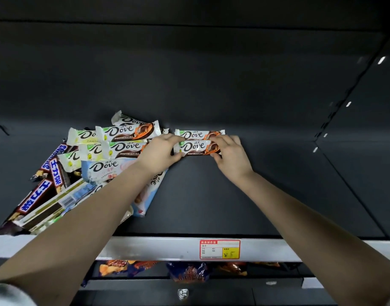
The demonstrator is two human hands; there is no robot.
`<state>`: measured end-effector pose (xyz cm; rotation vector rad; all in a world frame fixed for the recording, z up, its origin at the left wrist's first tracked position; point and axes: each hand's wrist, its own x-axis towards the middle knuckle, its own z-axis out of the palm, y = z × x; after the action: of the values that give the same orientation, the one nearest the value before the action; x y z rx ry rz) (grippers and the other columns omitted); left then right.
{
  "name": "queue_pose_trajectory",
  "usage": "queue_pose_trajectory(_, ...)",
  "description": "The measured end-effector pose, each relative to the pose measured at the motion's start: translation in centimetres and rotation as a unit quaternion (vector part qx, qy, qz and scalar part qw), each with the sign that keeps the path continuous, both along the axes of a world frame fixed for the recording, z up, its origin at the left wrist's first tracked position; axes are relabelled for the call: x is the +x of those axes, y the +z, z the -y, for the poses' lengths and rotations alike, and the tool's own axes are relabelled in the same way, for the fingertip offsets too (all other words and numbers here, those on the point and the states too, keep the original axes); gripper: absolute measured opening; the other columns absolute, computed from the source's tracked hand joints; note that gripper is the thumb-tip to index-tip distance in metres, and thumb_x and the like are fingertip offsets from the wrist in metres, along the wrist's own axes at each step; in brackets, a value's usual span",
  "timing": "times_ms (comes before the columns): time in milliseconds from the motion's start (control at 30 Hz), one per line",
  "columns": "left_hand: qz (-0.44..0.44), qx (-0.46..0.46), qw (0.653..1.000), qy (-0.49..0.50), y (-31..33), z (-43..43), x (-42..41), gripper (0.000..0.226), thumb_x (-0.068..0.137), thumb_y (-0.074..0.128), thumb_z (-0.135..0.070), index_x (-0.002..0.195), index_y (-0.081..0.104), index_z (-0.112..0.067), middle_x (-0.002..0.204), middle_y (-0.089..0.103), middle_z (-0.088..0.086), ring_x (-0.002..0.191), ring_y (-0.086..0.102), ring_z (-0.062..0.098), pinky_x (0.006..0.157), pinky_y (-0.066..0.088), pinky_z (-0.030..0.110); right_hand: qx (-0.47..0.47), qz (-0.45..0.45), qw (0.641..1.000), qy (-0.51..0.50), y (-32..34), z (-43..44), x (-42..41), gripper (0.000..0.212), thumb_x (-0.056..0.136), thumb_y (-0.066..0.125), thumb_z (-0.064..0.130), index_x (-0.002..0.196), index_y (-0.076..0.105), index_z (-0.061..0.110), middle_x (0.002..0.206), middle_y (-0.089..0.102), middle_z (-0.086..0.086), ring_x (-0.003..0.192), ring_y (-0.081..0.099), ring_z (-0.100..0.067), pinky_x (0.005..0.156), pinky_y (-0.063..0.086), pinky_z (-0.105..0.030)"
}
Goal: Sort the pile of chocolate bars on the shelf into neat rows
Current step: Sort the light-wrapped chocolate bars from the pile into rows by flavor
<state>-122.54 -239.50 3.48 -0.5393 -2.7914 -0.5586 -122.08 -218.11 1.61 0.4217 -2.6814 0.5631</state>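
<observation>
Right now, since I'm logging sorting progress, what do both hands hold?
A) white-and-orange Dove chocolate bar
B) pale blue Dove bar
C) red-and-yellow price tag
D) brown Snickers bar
A: the left hand and right hand pinch opposite ends of the white-and-orange Dove chocolate bar.

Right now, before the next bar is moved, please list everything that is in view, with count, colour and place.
Row of Dove bars: two, white with orange-brown, shelf middle, side by side; the front bar is held.
Pile: count unclear, Dove bars white-orange, white-green and pale blue, shelf left.
Snickers bars: about three, brown with blue lettering, pile's left edge.
Shelf: one, dark grey.
Price tag: one, red and yellow, on white front rail.
Snack bags: several, blue and orange, lower shelf.
Left hand: grips front bar's left end.
Right hand: grips its right end.
</observation>
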Motion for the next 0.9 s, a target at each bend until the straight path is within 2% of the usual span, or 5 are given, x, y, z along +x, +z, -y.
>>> queue_pose_trajectory(100, -0.014, -0.01, 1.0, -0.002, -0.1, 0.3, -0.6, 0.042, 0.085, 0.065, -0.026, 0.125, 0.057, -0.014, 0.122, 0.056, 0.005, 0.116, 0.051, 0.022, 0.098, 0.042, 0.032, -0.008, -0.01, 1.0, -0.009, -0.1, 0.3, -0.7, 0.043, 0.083, 0.065, 0.013, 0.125, 0.056, 0.014, 0.124, 0.058, -0.001, 0.112, 0.043, -0.027, 0.097, 0.041, -0.042)
queue_pose_trajectory(233, -0.016, -0.024, 1.0, 0.005, -0.3, 0.7, -1.3, 0.042, 0.086, 0.063, -0.03, 0.125, 0.057, -0.015, 0.122, 0.053, 0.002, 0.119, 0.046, 0.019, 0.1, 0.04, 0.031, 0.006, 0.001, 1.0, -0.012, -0.1, 0.6, -1.3, 0.041, 0.086, 0.062, 0.015, 0.127, 0.054, 0.013, 0.129, 0.055, -0.001, 0.118, 0.041, -0.026, 0.1, 0.038, -0.04)
queue_pose_trajectory(367, -0.026, -0.046, 0.999, 0.011, -0.2, 0.5, -1.5, 0.042, 0.088, 0.061, -0.026, 0.127, 0.055, -0.013, 0.128, 0.054, 0.004, 0.121, 0.046, 0.023, 0.102, 0.037, 0.032, 0.01, -0.004, 1.0, -0.02, -0.4, 0.8, -1.5, 0.041, 0.088, 0.059, 0.015, 0.128, 0.053, 0.011, 0.131, 0.052, -0.001, 0.12, 0.04, -0.026, 0.101, 0.037, -0.038)
queue_pose_trajectory(667, -0.04, -0.075, 0.995, 0.043, -1.0, 0.0, -1.7, 0.041, 0.087, 0.059, -0.031, 0.126, 0.054, -0.018, 0.127, 0.057, -0.002, 0.109, 0.056, 0.029, 0.092, 0.048, 0.039, -0.039, 0.011, 0.998, -0.054, -0.5, 0.8, -1.3, 0.044, 0.085, 0.062, 0.018, 0.128, 0.053, 0.017, 0.128, 0.047, -0.003, 0.118, 0.041, -0.023, 0.099, 0.041, -0.039)
queue_pose_trajectory(900, -0.063, -0.098, 0.993, 0.037, -1.0, -0.1, -1.7, 0.04, 0.089, 0.057, -0.029, 0.127, 0.053, -0.015, 0.127, 0.058, 0.001, 0.112, 0.055, 0.025, 0.097, 0.04, 0.036, -0.012, 0.011, 0.997, -0.076, -0.4, 0.9, -1.1, 0.047, 0.084, 0.059, 0.022, 0.13, 0.05, 0.019, 0.13, 0.044, -0.002, 0.12, 0.038, -0.023, 0.099, 0.037, -0.037)
